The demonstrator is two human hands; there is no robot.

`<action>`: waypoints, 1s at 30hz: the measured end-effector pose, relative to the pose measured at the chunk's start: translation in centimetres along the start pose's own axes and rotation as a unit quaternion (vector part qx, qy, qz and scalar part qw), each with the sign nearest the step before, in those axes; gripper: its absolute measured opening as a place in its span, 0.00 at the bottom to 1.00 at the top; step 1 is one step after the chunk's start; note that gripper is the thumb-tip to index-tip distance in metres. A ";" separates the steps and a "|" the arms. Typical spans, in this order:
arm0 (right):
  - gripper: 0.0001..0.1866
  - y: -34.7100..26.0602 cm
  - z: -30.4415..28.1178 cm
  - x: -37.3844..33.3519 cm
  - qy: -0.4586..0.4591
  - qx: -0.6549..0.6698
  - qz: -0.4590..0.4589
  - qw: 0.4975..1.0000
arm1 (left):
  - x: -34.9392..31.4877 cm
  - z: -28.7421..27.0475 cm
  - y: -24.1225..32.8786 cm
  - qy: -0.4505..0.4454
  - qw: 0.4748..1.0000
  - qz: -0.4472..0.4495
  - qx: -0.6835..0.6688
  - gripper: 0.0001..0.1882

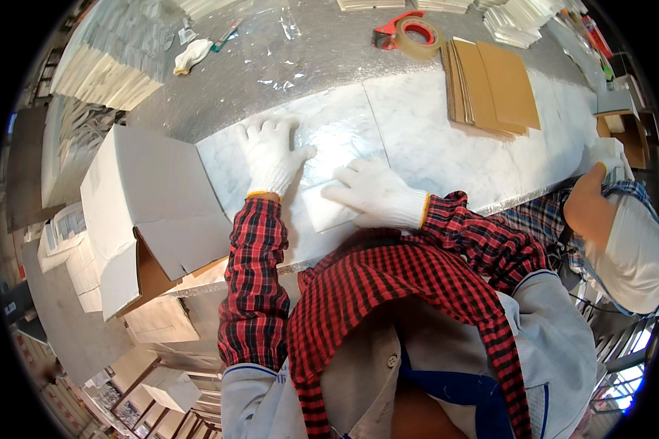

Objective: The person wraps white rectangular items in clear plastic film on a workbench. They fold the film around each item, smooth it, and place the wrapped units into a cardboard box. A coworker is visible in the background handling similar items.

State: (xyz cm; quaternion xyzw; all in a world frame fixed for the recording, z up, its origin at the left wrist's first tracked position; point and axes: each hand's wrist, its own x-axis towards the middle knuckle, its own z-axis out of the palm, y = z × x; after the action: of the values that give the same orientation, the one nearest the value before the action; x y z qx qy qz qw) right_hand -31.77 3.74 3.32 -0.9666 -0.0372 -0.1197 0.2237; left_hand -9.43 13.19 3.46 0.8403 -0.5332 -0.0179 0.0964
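Both my hands wear white knit gloves with yellow cuffs. My left hand lies on the marbled white tabletop with its fingers spread, at the left edge of a shiny clear plastic film. My right hand rests flat over a white, flat packet near the table's front edge, covering part of it. The film lies smooth and glaring just beyond the packet. Whether film and packet are one bag, I cannot tell.
A large white carton with flaps hanging stands left of my left arm. Brown cardboard sheets and a red tape dispenser lie at the far right. White stacks rise at the far left. Another person's arm shows at right.
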 end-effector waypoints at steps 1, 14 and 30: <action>0.18 0.0 0.0 0.0 0.005 0.001 0.000 1.000 | 0.2 -0.1 0.2 -0.010 1.000 -0.006 -0.008 0.29; 0.27 -0.6 0.0 -0.3 -0.030 -0.004 -0.018 0.999 | 0.2 3.2 -0.7 -0.014 0.983 0.087 0.163 0.07; 0.16 5.6 -5.8 4.0 -0.272 0.201 0.146 0.929 | -9.4 -5.3 4.0 0.058 0.934 -0.036 -0.350 0.08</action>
State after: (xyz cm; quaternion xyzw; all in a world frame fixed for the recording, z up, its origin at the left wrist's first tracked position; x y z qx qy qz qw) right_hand -28.41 -3.78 7.02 -0.8913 0.0215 0.1922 0.4100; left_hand -16.31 20.76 8.69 0.7717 -0.4559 -0.1577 0.4146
